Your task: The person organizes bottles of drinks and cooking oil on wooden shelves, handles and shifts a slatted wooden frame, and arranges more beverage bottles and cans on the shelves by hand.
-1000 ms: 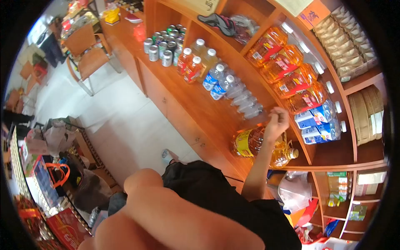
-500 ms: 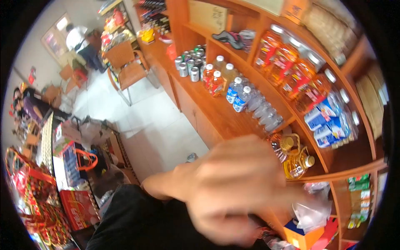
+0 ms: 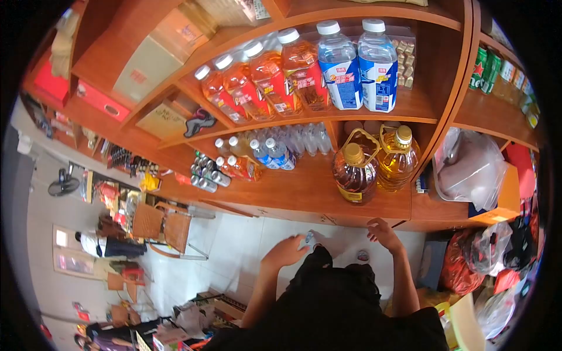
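Observation:
My left hand [image 3: 285,251] hangs low over the floor in front of my body, holding nothing, its fingers loosely stretched. On the other side, my right hand [image 3: 383,234] is raised a little near the cabinet front, with its fingers apart and slightly bent, also without anything in it. The closest goods are a dark oil jug [image 3: 355,175] and a golden oil jug [image 3: 398,161], upright on the wooden counter [image 3: 304,190]. Neither hand touches them. Small bottles with blue labels [image 3: 273,155] stand farther left, beside orange drink bottles [image 3: 243,168].
Large orange bottles [image 3: 263,79] and blue-labelled bottles [image 3: 376,67] fill the upper shelf. Silver cans [image 3: 206,178] stand left on the counter. A bagged item [image 3: 471,169] and red bags [image 3: 462,263] are at right. A chair [image 3: 170,228] and a person [image 3: 108,244] are at left.
The view has swung to face the shelves. A blurred hand close to the camera has gone from there; both hands now show lower, apart, in front of my body.

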A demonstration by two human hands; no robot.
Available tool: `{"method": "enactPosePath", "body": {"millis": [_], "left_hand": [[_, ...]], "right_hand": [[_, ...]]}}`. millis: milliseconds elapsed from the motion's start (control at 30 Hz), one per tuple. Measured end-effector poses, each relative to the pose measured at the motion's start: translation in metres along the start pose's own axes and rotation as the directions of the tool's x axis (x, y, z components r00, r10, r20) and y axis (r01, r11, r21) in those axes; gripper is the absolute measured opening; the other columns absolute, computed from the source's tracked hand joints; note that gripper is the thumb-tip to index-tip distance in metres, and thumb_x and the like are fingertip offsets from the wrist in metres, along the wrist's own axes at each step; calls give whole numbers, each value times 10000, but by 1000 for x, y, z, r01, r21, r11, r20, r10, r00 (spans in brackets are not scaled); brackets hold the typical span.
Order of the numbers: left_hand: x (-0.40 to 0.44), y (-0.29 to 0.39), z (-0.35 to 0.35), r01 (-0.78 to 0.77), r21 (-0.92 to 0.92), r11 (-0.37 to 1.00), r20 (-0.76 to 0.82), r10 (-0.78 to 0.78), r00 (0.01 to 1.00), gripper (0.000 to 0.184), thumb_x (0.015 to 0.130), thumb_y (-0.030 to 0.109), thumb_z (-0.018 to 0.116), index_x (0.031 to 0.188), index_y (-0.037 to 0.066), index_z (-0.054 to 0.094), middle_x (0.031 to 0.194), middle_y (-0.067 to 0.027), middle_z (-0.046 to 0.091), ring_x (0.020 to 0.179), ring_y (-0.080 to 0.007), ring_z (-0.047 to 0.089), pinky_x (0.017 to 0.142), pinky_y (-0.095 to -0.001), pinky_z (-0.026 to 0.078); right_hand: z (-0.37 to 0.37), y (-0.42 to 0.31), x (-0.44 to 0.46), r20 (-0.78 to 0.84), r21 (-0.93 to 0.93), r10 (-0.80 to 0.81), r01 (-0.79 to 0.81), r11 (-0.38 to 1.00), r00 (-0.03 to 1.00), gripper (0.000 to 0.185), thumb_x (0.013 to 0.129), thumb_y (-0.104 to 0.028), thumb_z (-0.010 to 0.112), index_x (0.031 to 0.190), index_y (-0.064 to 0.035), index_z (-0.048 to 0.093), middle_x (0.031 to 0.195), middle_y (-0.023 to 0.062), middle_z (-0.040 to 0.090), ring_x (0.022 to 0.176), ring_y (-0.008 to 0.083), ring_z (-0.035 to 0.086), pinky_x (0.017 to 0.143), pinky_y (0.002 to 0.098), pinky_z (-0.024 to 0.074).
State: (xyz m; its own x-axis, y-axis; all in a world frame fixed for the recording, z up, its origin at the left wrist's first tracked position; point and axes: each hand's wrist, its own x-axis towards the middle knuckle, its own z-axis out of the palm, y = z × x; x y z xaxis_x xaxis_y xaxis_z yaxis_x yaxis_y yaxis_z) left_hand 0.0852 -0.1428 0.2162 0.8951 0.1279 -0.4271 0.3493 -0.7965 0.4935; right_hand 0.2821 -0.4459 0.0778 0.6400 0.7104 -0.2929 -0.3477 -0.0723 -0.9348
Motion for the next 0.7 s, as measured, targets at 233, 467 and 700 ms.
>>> {"method": "enactPosePath", "body": {"millis": [233, 467, 700], "left_hand": [[20, -114, -14, 134, -268, 954, 199, -81, 977, 498, 985, 407, 581, 1315, 34, 556, 1081, -243, 699, 1032, -371, 671, 891, -419, 519], [108, -193, -37, -148, -458, 876, -7, 163, 987, 402, 973, 314, 594, 1182, -29, 600, 1095, -221, 697, 1034, -345, 674, 878, -405, 521], [165, -264, -39, -5, -633, 774, 206, 175, 963, 451, 991, 351, 581, 1270, -3, 572, 1178, -140, 670, 1092, -237, 635, 904, -356, 498]], "right_hand": [[76, -31, 69, 70, -160, 27, -15, 987, 997, 268, 995, -202, 599, 1184, -13, 622, 860, 88, 674, 743, 154, 656, 666, 297, 536], [204, -90, 168, 311, -303, 73, 26, 953, 948, 391, 1019, -251, 554, 1346, -37, 533, 914, 99, 695, 822, 175, 676, 744, 308, 552], [296, -175, 327, -60, -893, -130, 5, 451, 990, 632, 942, -265, 547, 1495, -87, 296, 1237, 334, 592, 1052, 508, 613, 893, 561, 507]]}}
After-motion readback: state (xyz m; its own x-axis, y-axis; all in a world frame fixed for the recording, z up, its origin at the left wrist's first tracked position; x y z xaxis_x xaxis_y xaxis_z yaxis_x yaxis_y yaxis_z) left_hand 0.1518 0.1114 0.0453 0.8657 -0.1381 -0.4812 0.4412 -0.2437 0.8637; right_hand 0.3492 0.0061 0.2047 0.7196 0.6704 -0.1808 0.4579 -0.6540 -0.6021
